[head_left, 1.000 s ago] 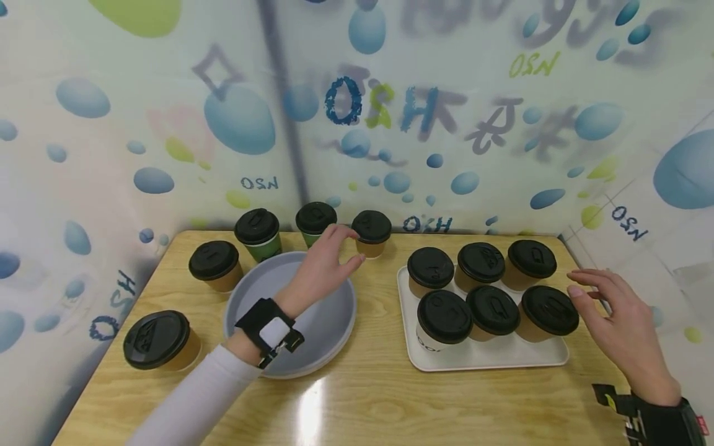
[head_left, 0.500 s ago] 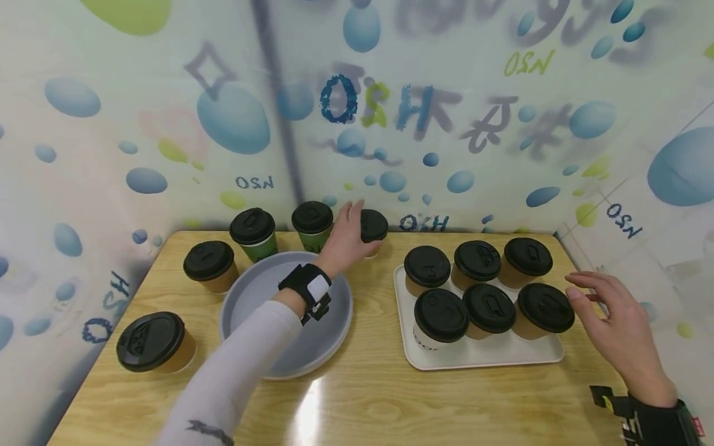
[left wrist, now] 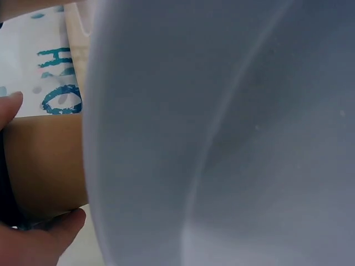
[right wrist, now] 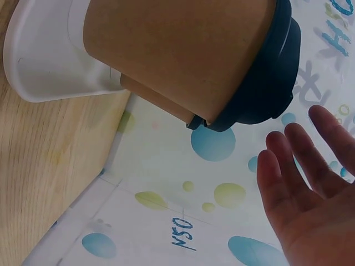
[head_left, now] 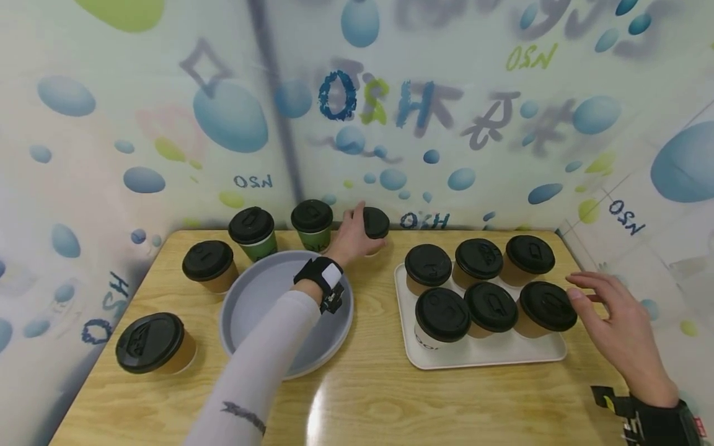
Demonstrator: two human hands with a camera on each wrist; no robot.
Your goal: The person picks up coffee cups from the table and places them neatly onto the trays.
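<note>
1 brown cup (left wrist: 47, 166) between left fingers (left wrist: 67, 228)

a pale back wall (head_left: 435, 62) is bearing blue and green droplets, lettering and a dark slanting stripe; a left wall (head_left: 28, 198) and a right wall (head_left: 669, 254) are flanking a wooden table (head_left: 463, 409), which is reflecting a light streak (head_left: 315, 412).

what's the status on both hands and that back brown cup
Left hand gripping brown cup at the back. Right hand empty, beside white tray. Gray plate below left arm, seemingly not blocking.
</note>
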